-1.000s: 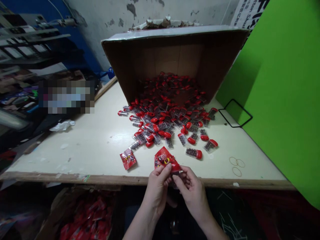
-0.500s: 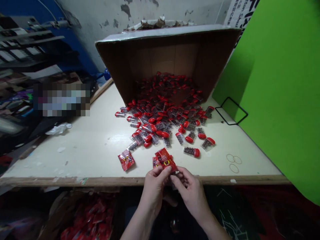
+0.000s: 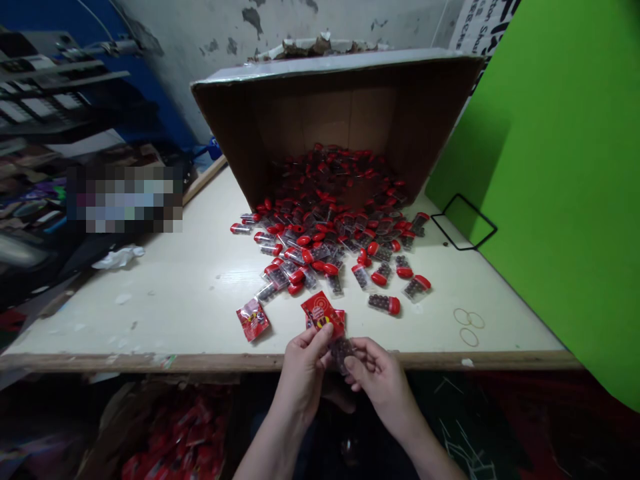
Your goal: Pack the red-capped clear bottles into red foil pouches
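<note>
My left hand [image 3: 305, 363] pinches a red printed packet [image 3: 319, 311] between thumb and fingers above the table's front edge. My right hand [image 3: 379, 368] is closed around a small clear tube of dark brown balls [image 3: 341, 352], just below the packet; whether its end sits inside the packet cannot be made out. Behind the held packet, part of another red packet [image 3: 341, 319] shows. A further red packet [image 3: 253, 320] lies flat to the left. Beyond my hands, many red-capped tubes of dark balls [image 3: 384, 304] are spread in a heap.
A cardboard box [image 3: 330, 67] lies on its side at the back, tubes spilling from it onto the white table [image 3: 190, 313]. At right are a green panel [image 3: 560, 200], a black wire frame [image 3: 465, 248] and rubber bands [image 3: 469, 337]. Below the table, red packets [image 3: 185, 433] fill a container.
The held red packet has shifted slightly left and turned. My right hand has drawn a little lower, and the clear tube of dark balls now shows between my hands.
</note>
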Tool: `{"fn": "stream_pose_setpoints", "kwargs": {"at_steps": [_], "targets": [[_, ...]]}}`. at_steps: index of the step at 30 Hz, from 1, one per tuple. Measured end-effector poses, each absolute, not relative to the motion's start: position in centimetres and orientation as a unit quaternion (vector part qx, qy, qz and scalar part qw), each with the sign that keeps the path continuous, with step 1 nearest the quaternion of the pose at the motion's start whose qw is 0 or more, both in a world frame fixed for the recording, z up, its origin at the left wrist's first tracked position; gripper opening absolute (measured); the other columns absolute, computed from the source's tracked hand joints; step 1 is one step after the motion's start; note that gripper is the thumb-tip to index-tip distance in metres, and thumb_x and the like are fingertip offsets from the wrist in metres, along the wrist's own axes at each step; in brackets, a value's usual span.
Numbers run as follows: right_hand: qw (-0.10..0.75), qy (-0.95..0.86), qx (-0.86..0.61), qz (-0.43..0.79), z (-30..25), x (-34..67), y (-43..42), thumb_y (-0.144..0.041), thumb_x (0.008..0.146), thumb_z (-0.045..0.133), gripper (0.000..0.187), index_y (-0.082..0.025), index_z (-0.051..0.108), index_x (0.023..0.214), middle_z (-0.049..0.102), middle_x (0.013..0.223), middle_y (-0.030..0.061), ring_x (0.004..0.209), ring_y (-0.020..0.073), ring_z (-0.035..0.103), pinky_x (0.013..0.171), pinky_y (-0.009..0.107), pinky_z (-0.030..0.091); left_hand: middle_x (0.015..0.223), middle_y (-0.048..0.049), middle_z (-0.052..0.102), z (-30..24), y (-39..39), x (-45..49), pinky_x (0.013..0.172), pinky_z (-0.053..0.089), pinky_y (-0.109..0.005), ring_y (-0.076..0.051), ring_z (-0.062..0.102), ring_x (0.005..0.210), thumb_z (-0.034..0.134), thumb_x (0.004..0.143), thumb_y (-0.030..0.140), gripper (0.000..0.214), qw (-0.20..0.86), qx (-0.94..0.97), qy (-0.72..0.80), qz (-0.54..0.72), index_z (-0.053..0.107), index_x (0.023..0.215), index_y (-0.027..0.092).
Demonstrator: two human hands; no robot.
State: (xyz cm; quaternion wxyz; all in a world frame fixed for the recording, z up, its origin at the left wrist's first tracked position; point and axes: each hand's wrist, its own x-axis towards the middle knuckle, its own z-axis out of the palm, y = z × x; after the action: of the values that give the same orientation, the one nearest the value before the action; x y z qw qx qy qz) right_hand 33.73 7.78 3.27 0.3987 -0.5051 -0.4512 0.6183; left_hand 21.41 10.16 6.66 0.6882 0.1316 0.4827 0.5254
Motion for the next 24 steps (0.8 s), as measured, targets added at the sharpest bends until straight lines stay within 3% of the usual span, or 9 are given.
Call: {"fn": "stream_pose_setpoints", "kwargs": {"at_steps": [4, 9, 17, 24], "targets": [[0.376, -0.489, -0.530, 0.581, 3.4, 33.8, 7.2, -0.044, 0.086, 0.053, 0.029, -0.017, 0.061, 0.079, 0.062, 0.067, 0.0018, 0.054, 0.0131, 0.058, 0.047, 0.020, 0.047, 0.064, -0.0056, 0.068, 6.3, 10.0, 21.6, 0.053, 0.045, -0.021, -0.011, 0.058, 0.053, 0.077, 0.062, 0.030, 0.024, 0.679, 0.122, 0.501, 0.523, 0.069, 0.072, 0.010], [0.375, -0.588, -0.583, 0.417, 4.0, 33.7, 6.7, -0.036, 0.084, 0.057, 0.018, -0.019, 0.064, 0.078, 0.062, 0.066, 0.0023, 0.056, 0.0148, 0.057, 0.051, 0.022, 0.045, 0.064, -0.0045, 0.068, 6.1, 9.7, 21.5, 0.053, 0.045, -0.021, -0.010, 0.057, 0.051, 0.077, 0.062, 0.030, 0.022, 0.673, 0.139, 0.524, 0.504, 0.069, 0.069, 0.011], [0.385, -0.457, -0.524, 0.607, 3.6, 33.0, 6.7, -0.043, 0.086, 0.052, 0.031, -0.016, 0.058, 0.074, 0.059, 0.062, 0.0007, 0.048, 0.0112, 0.056, 0.042, 0.018, 0.044, 0.057, -0.0006, 0.063, 6.0, 9.1, 21.2, 0.051, 0.043, -0.019, -0.007, 0.053, 0.047, 0.074, 0.066, 0.031, 0.021, 0.690, 0.150, 0.507, 0.495, 0.067, 0.070, 0.012], [0.385, -0.608, -0.582, 0.379, 4.0, 32.6, 6.2, -0.031, 0.086, 0.053, 0.017, -0.019, 0.061, 0.078, 0.064, 0.068, 0.0026, 0.059, 0.0150, 0.061, 0.054, 0.020, 0.046, 0.058, -0.0010, 0.065, 6.4, 8.8, 21.6, 0.052, 0.044, -0.020, -0.010, 0.056, 0.051, 0.078, 0.060, 0.030, 0.022, 0.636, 0.143, 0.555, 0.517, 0.066, 0.066, 0.012]]}}
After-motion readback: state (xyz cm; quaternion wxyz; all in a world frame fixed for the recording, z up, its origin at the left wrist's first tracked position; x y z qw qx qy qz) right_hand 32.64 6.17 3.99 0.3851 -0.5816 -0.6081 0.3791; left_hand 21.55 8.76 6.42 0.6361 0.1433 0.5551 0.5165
